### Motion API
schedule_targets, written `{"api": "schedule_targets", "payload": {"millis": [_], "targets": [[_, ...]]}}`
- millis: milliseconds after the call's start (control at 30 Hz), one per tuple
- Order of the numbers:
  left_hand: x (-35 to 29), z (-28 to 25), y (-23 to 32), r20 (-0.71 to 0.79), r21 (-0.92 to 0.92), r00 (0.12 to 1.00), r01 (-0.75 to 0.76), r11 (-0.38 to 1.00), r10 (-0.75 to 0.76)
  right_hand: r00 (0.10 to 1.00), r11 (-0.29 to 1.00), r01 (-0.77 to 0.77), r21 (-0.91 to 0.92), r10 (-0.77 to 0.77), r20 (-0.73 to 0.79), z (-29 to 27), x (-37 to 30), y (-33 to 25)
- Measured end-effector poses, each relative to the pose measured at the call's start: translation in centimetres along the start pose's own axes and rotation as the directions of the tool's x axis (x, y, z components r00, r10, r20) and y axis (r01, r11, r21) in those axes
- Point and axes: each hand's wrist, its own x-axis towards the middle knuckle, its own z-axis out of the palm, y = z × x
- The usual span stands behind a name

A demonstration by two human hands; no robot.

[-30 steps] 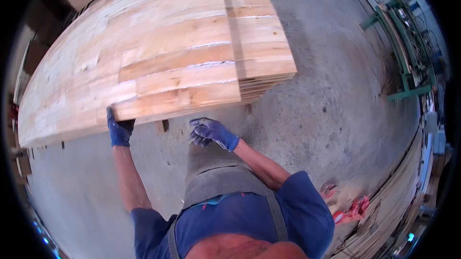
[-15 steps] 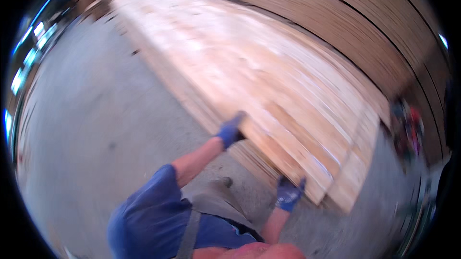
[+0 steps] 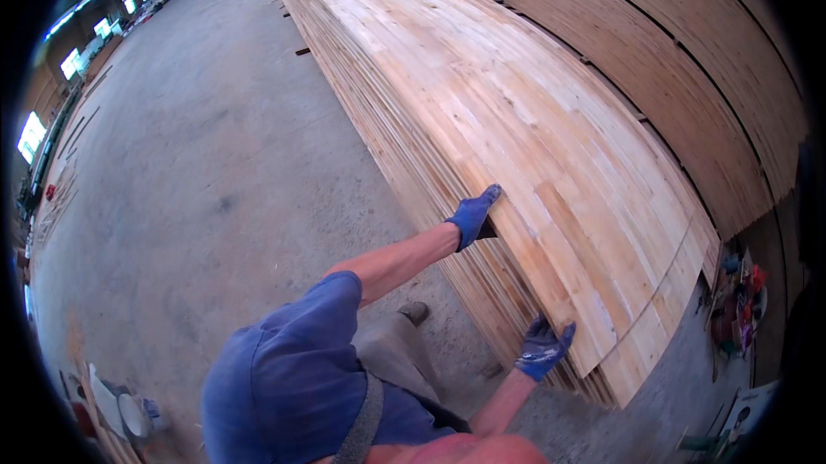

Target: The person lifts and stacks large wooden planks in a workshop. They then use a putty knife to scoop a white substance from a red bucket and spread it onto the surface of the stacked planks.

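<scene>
A long, pale wooden panel [image 3: 482, 102], made of joined strips, lies on top of a tall stack of like panels [image 3: 379, 115]. My left hand [image 3: 474, 217], in a blue work glove, grips its near long edge, thumb on top and fingers underneath. Closer to the near end, my right hand [image 3: 544, 349], gloved in blue with whitish smears, holds the same edge with the thumb above. The top panel's near end sits slightly out of line with the panel below [image 3: 641, 352], which shows past it. Fingers under the edge are partly hidden.
Large stacks of boards [image 3: 654, 77] stand close along the far right side. A cluttered heap of red and dark items [image 3: 738, 305] is beyond the near end. Concrete floor [image 3: 206, 163] spreads to the left, with a white bucket [image 3: 133, 415] at lower left.
My view has shifted, so the stack appears farther right and sharper. Both hands keep their grip on the top panel's edge.
</scene>
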Motion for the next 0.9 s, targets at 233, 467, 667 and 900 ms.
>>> {"api": "schedule_targets", "payload": {"millis": [233,467,667,900], "targets": [[0.7,-0.1,-0.4,-0.029,0.063,0.999,0.020,0.998,-0.018,0.996,0.998,-0.038,-0.041,0.041,0.082,-2.2,0.8,0.0],[-0.2,-0.4,0.1,-0.082,0.107,0.996,-0.013,0.994,0.022,0.989,0.995,-0.098,-0.020,0.099,0.107,-0.7,-0.5,0.7],[-1.7,2.7,1.2,-0.128,0.288,0.988,-0.047,0.956,0.087,0.943,0.968,-0.248,0.032,0.234,0.238,-0.5,-0.7,-0.1],[3.8,-7.9,0.8,0.094,0.045,0.994,-0.051,0.998,0.047,0.985,0.997,-0.067,-0.038,0.072,0.158,0.0,-0.1,4.8]]}}
